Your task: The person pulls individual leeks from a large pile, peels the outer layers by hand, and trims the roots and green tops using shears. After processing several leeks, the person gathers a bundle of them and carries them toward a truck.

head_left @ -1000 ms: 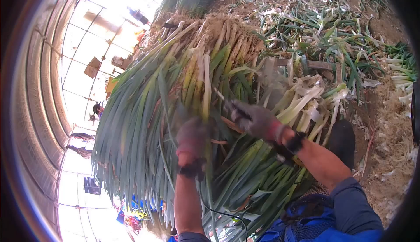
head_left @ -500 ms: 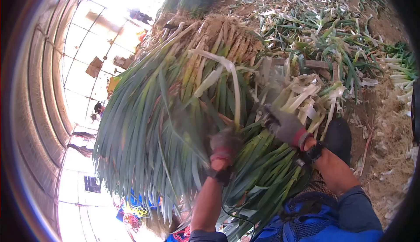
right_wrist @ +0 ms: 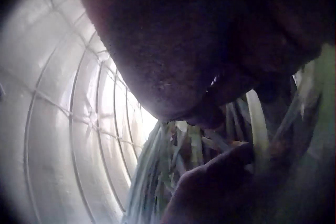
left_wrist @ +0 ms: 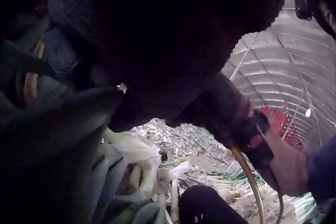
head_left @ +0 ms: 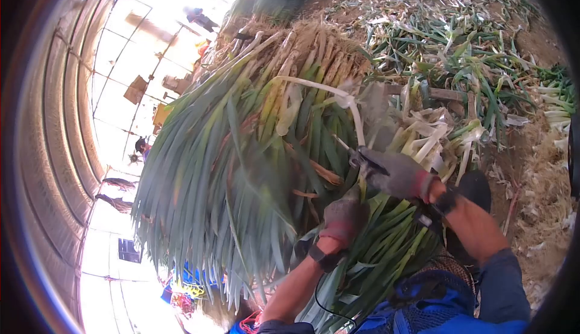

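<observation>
A gloved left hand (head_left: 345, 216) grips a leek (head_left: 356, 122) low down, its pale stalk rising above the right hand. A pale strip bends from the stalk's top toward the left. Just above and right of it, the gloved right hand (head_left: 393, 174) curls round a small dark tool (head_left: 377, 166) with a thin light tip, close beside the stalk. Under both hands lies a big heap of leeks (head_left: 199, 171), roots at the top. Both wrist views are dark; the left hand (left_wrist: 168, 40) and right hand (right_wrist: 173, 50) fill much of them, their grips unclear.
Peeled white leeks (head_left: 426, 134) lie right of the heap near a dark boot (head_left: 475, 190). Leaf scraps (head_left: 447, 38) cover the ground at upper right, behind a wooden bar (head_left: 432, 92). Ribbed greenhouse sheeting (head_left: 51, 153) curves at the left.
Both hands have moved right, the left one also lower, over the last second. The leek has shifted right with them, and a pale strip now bends left from its top.
</observation>
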### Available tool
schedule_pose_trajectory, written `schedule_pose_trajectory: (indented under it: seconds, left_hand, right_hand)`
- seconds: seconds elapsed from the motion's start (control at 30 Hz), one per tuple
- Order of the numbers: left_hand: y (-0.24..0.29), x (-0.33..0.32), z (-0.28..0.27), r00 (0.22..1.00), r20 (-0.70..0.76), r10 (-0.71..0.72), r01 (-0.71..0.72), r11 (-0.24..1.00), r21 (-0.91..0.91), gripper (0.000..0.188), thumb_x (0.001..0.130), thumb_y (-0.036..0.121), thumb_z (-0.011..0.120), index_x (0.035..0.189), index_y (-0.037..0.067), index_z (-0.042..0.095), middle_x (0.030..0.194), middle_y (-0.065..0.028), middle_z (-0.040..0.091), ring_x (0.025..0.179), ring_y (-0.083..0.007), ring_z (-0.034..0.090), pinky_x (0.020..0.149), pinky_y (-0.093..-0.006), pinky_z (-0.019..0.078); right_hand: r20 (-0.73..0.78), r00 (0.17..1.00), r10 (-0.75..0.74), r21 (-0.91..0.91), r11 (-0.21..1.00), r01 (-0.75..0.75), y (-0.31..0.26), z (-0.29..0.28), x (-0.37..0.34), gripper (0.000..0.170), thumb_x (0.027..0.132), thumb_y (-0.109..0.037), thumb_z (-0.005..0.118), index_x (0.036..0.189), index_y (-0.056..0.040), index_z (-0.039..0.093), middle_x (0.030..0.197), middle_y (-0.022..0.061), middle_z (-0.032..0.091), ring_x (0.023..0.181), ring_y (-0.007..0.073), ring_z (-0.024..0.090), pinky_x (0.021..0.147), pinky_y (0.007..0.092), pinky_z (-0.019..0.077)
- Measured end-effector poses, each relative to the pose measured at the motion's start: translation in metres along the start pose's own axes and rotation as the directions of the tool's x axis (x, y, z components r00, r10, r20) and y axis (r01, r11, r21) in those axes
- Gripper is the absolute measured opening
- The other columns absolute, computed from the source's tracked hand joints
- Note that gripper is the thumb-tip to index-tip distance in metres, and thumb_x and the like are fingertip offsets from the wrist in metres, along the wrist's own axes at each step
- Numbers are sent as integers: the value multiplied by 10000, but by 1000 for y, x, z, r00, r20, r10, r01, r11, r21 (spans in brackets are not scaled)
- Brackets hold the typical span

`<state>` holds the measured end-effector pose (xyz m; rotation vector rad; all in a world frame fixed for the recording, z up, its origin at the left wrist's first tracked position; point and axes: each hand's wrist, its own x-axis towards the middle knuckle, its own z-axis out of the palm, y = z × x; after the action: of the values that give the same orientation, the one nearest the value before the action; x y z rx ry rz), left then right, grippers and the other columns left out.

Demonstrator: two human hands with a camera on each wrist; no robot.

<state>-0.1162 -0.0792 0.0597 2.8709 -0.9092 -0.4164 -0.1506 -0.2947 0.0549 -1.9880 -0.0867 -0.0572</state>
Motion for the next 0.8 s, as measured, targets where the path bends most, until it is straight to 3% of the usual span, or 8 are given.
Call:
schedule_pose_trajectory:
  seconds: [0.17, 0.27, 0.33, 0.43, 0.53, 0.67, 0.73, 0.8]
  left_hand:
    - [9, -23, 12, 996, -46, 71, -74, 996, -54, 416, 922, 338, 658, 1248, 84, 604, 841, -209, 698, 772, -432, 692, 670, -552, 532]
    - [14, -30, 14, 982, -119, 147, -156, 985, -75, 434, 929, 344, 661, 1274, 88, 600, 850, -199, 705, 769, -424, 697, 658, -536, 536]
    - [7, -24, 25, 955, -183, 234, -251, 965, -78, 445, 925, 345, 666, 1281, 87, 600, 867, -194, 714, 785, -417, 704, 667, -526, 541]
    - [10, 3, 11, 992, 50, 120, -119, 993, -26, 399, 920, 338, 671, 1225, 83, 633, 891, -183, 726, 823, -399, 714, 695, -508, 555]
    - [-13, 25, -34, 992, 7, 127, -126, 989, -76, 324, 904, 307, 636, 1153, 100, 633, 887, -182, 739, 815, -419, 726, 708, -550, 548]
    - [-91, 69, -85, 884, -465, -54, 273, 867, 417, 403, 822, 437, 751, 1134, 185, 715, 994, -125, 738, 865, -356, 719, 723, -483, 561]
    - [-118, 56, -123, 724, -665, 183, 155, 896, 415, 458, 807, 436, 755, 1193, 194, 707, 1115, -100, 717, 951, -357, 692, 803, -485, 547]
    - [-134, 59, -131, 709, -685, 169, 228, 863, 450, 506, 804, 441, 755, 1241, 196, 685, 1169, -102, 700, 1003, -355, 678, 851, -489, 538]
  right_hand:
    - [-65, 980, -186, -317, 936, 156, 61, -15, 95, 511, 968, -299, 632, 1414, -51, 587, 1128, 293, 699, 1020, 448, 691, 860, 492, 557]
    - [-408, 910, 78, -364, 900, -240, 112, -88, 132, 466, 966, -283, 633, 1390, -91, 611, 1124, 285, 705, 1018, 471, 683, 870, 506, 546]
    - [-579, 766, 279, -104, 907, -409, 90, -125, 95, 454, 961, -257, 639, 1379, -84, 609, 1107, 274, 714, 998, 483, 678, 859, 499, 541]
    - [-470, 857, 213, -41, 964, -262, 120, -111, 52, 462, 970, -212, 641, 1412, -87, 589, 1098, 253, 730, 995, 396, 715, 859, 457, 538]
    - [-320, 926, 202, 7, 978, -211, 87, -67, -3, 528, 989, -187, 631, 1504, -118, 533, 1156, 207, 737, 1087, 251, 713, 935, 385, 534]
    - [-233, 937, 260, 147, 962, -231, 57, -28, -29, 599, 980, -162, 650, 1548, -82, 478, 1232, 191, 722, 1124, 226, 705, 970, 338, 521]
    - [-287, 923, 255, 235, 953, -190, 62, -15, -33, 612, 973, -152, 659, 1547, -60, 471, 1231, 187, 723, 1117, 223, 707, 962, 329, 522]
    - [-351, 918, 185, 187, 974, -124, 62, -7, -32, 620, 964, -142, 668, 1543, -39, 469, 1206, 177, 731, 1101, 220, 711, 952, 320, 525]
